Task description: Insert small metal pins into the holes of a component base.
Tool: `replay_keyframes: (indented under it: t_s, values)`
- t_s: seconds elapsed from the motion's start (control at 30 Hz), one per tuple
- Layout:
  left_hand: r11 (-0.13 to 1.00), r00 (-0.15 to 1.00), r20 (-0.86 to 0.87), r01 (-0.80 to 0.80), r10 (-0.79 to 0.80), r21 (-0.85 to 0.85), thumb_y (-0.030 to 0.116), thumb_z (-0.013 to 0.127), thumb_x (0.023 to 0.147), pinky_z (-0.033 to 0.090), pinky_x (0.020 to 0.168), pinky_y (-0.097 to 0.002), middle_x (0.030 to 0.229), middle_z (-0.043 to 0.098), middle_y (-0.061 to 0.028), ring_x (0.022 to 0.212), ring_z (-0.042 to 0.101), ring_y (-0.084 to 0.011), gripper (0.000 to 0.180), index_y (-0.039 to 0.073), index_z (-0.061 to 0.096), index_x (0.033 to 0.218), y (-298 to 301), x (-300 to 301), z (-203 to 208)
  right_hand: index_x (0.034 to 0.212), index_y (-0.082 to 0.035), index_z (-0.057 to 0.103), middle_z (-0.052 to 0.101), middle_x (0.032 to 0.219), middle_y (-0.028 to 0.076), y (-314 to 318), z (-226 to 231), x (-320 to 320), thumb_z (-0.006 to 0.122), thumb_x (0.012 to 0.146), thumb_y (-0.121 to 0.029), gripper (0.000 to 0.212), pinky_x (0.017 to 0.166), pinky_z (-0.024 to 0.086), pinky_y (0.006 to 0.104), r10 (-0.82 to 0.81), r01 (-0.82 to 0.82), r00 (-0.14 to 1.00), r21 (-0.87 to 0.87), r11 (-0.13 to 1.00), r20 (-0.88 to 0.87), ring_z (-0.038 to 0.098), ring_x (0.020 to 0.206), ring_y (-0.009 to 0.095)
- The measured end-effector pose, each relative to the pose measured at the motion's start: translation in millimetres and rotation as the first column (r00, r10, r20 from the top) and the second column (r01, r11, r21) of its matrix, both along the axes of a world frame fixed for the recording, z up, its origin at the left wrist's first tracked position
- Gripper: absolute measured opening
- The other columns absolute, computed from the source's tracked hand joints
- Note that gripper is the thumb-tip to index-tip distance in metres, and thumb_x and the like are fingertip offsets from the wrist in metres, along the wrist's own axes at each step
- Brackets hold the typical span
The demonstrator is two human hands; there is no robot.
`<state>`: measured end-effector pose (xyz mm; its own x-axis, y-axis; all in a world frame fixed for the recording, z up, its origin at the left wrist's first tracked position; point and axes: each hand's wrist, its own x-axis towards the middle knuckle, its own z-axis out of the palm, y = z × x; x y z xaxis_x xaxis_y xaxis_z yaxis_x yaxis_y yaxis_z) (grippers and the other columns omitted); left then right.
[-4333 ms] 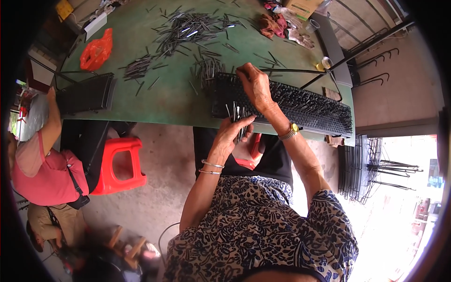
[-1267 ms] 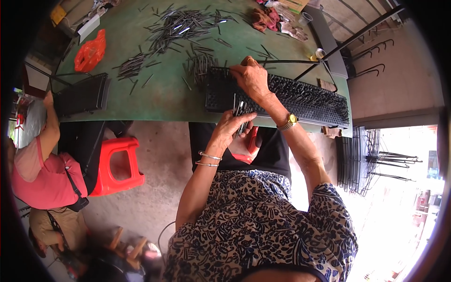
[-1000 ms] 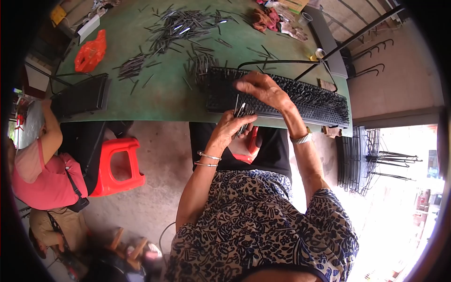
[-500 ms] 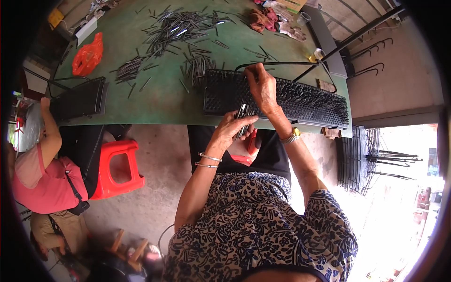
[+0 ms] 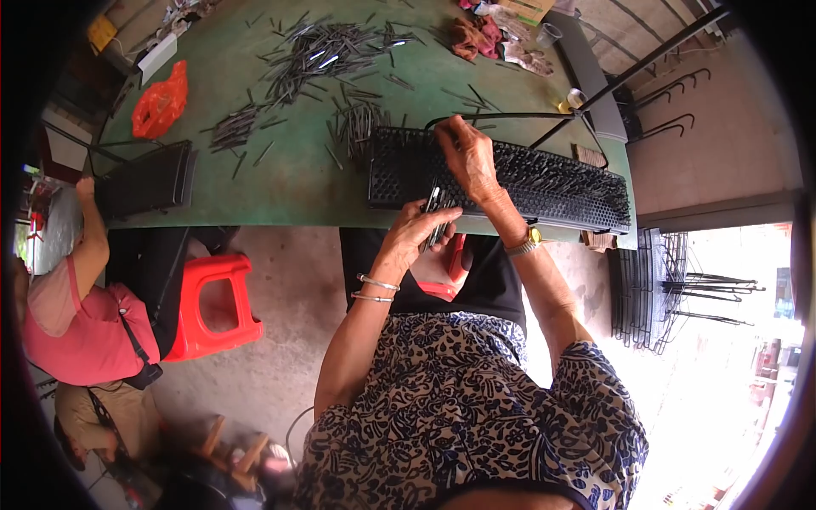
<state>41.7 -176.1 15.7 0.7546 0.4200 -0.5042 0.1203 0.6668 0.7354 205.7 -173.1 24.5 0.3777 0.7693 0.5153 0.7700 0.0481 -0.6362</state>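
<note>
My left hand [image 5: 418, 231] is closed round a bunch of thin dark sticks [image 5: 437, 202], just off the front edge of the table. Over a long black perforated rack [image 5: 395, 174], my right hand [image 5: 467, 155] has its fingers pinched together and pointing down; what they hold, if anything, is too small to make out. Many thin dark sticks stand in the rack's holes to the right of that hand, while the holes at its left end show bare. A bent black rod frame rises behind the rack.
Loose dark sticks [image 5: 327, 55] lie in piles on the green table [image 5: 280, 191]. An orange-red plastic bag [image 5: 161, 102] is at far left. A co-worker [image 5: 85, 314] sits left at another black rack [image 5: 144, 178], beside a red stool [image 5: 217, 306]. Wire racks [image 5: 642, 289] stand right.
My right hand has shifted slightly left and toward me over the rack, still pinched. My left hand keeps its bunch of sticks in nearly the same place.
</note>
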Motion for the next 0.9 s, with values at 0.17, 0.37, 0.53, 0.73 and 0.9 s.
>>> replay_keyframes:
  t_s: [0.17, 0.37, 0.53, 0.73, 0.9]
  values:
    - [1.0, 1.0, 0.002, -0.006, 0.006, 0.019, 0.02, 0.075, 0.078, 0.036, 0.04, -0.0228, 0.066, 0.061, -0.0025, 0.054, 0.058, -0.0107, 0.018, 0.008, 0.063, 0.082, 0, -1, -1, 0.09, -0.003, 0.059, 0.064, 0.081, 0.015, -5, 1, -5, 0.063, 0.085, -0.007, 0.008, 0.059, 0.049, 0.0358, 0.03, -0.03, 0.999, 0.017, 0.999, -0.01, 0.063, 0.067, 0.03]
    - [1.0, 1.0, 0.005, -0.015, 0.015, 0.026, 0.02, 0.075, 0.078, 0.036, 0.04, -0.0233, 0.065, 0.061, -0.003, 0.052, 0.058, -0.0116, 0.018, 0.008, 0.062, 0.082, -2, -3, 2, 0.092, -0.003, 0.06, 0.065, 0.082, 0.013, -2, 1, -6, 0.064, 0.085, -0.009, 0.009, 0.06, 0.049, 0.0327, -0.03, 0.03, 0.999, 0.017, 0.999, 0.014, 0.063, 0.064, 0.026]
    - [1.0, 1.0, 0.009, -0.012, 0.012, 0.022, 0.02, 0.075, 0.078, 0.036, 0.04, -0.0234, 0.065, 0.061, -0.003, 0.051, 0.057, -0.0118, 0.019, 0.009, 0.061, 0.082, 2, -5, -1, 0.091, -0.004, 0.061, 0.064, 0.08, 0.012, 0, -7, -6, 0.064, 0.085, -0.01, 0.009, 0.06, 0.049, 0.0337, -0.019, 0.02, 1.0, 0.063, 0.998, -0.019, 0.062, 0.063, 0.028]
    - [0.998, 0.999, -0.019, -0.03, 0.032, 0.058, 0.021, 0.076, 0.078, 0.036, 0.039, -0.0233, 0.064, 0.061, -0.0028, 0.049, 0.057, -0.0115, 0.021, 0.008, 0.061, 0.083, 2, -5, 3, 0.089, -0.013, 0.07, 0.059, 0.092, 0.011, -3, -8, -9, 0.068, 0.081, -0.02, 0.011, 0.067, 0.049, 0.0405, -0.098, 0.125, 0.946, -0.067, 0.99, 0.308, 0.06, 0.08, 0.031]
    - [0.992, 0.997, 0.005, -0.072, 0.071, 0.104, 0.02, 0.075, 0.079, 0.034, 0.038, -0.0238, 0.062, 0.059, -0.0026, 0.047, 0.053, -0.0108, 0.02, 0.007, 0.06, 0.082, 4, -7, -5, 0.094, -0.008, 0.069, 0.058, 0.088, 0.012, -24, 22, -13, 0.069, 0.082, -0.022, 0.018, 0.071, 0.049, 0.0364, 0.075, -0.082, 0.996, -0.225, 0.971, -0.038, 0.059, 0.079, 0.026]
